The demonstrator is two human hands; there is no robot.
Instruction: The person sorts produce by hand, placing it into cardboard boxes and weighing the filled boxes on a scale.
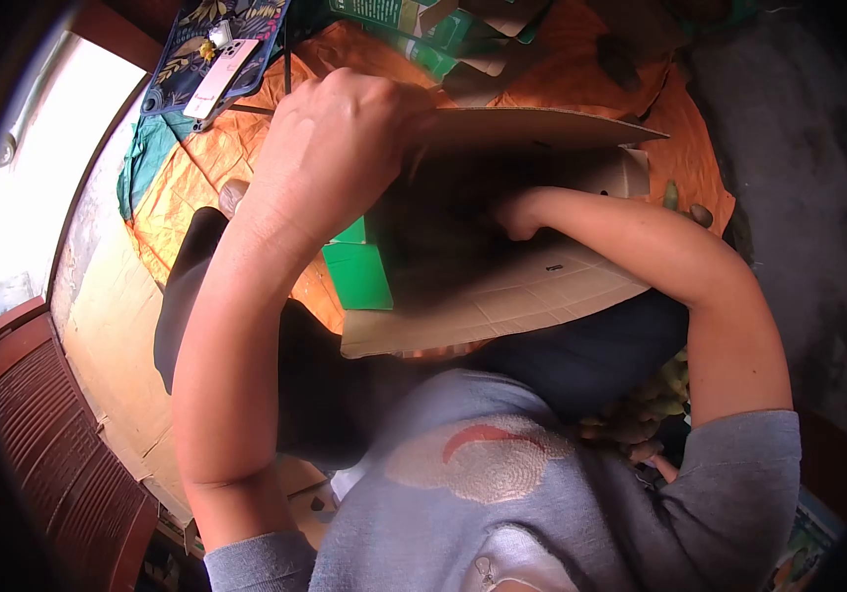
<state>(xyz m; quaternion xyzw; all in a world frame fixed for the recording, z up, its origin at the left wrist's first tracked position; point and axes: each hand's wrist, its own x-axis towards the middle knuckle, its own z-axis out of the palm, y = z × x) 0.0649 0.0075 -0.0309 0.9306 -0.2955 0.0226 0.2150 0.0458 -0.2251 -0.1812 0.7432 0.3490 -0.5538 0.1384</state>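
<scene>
A brown cardboard box (502, 301) with a green patch at its left side lies across my lap, its opening facing me. My left hand (340, 128) is closed at the upper left edge of the box's raised top flap, knuckles up and fingertips hidden behind. From the right, my right hand (520, 214) reaches into the box; its fingers disappear in the dark interior, so what they touch is hidden.
An orange sheet (177, 212) spreads around the box. A pink phone (221, 79) rests on patterned fabric at the upper left. Green cartons (414, 44) stand beyond the box. At the left are flattened cardboard (108, 335) and a dark red slatted piece (63, 434).
</scene>
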